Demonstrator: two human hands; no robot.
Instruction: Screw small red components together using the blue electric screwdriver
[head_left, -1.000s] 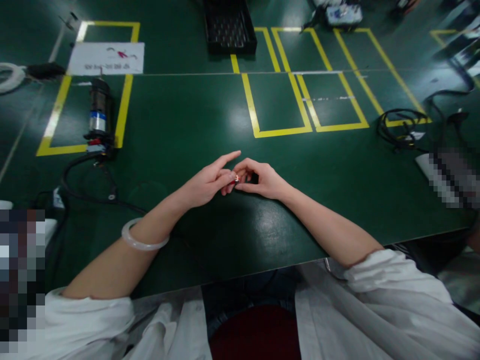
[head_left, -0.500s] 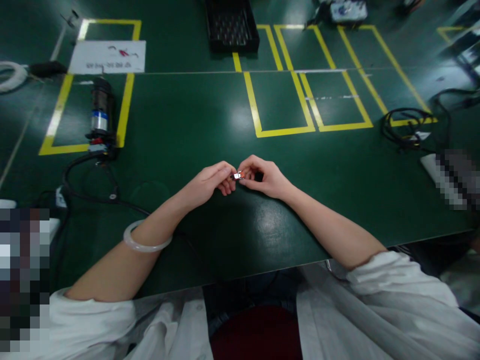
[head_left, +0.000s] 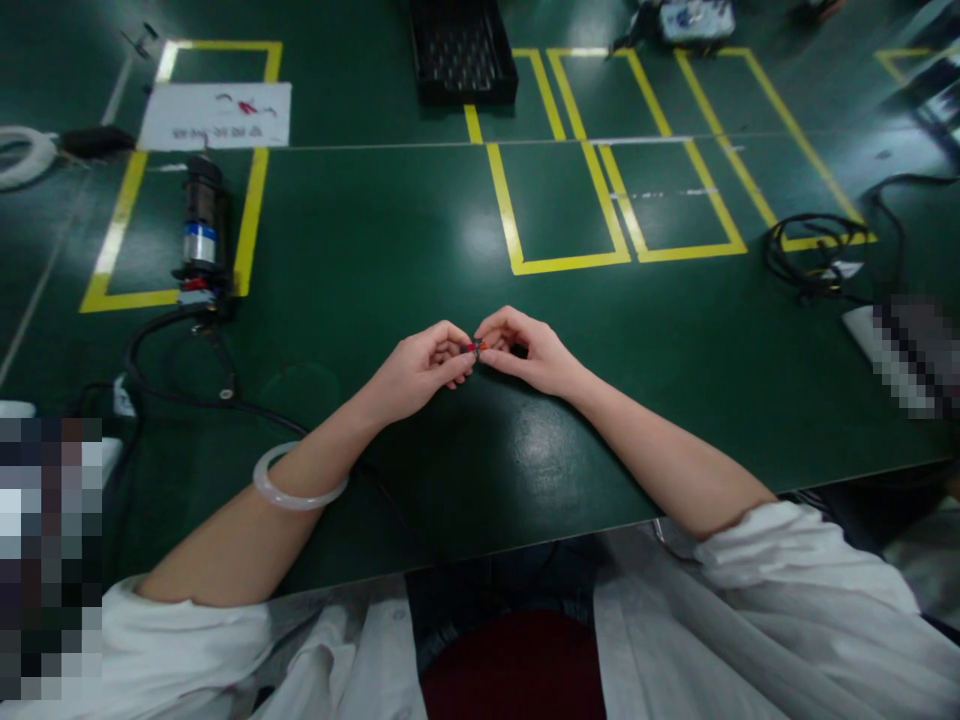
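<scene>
My left hand (head_left: 412, 370) and right hand (head_left: 546, 356) pinch a small red-and-dark part (head_left: 478, 349).
It sits between my fingertips, mostly hidden, over a green table (head_left: 375, 250). A black tray (head_left: 469, 94) lies well beyond my hands; a corded cylinder (head_left: 201, 220) lies ahead and left of my left hand.

Two hands (head_left: 416, 372) (head_left: 536, 355), one small part (head_left: 478, 349), one bangle (head_left: 298, 500), one tray (head_left: 469, 93), one sign (head_left: 214, 112)

Only unreadable lettering (head_left: 217, 131), on white card (head_left: 184, 105)
</scene>
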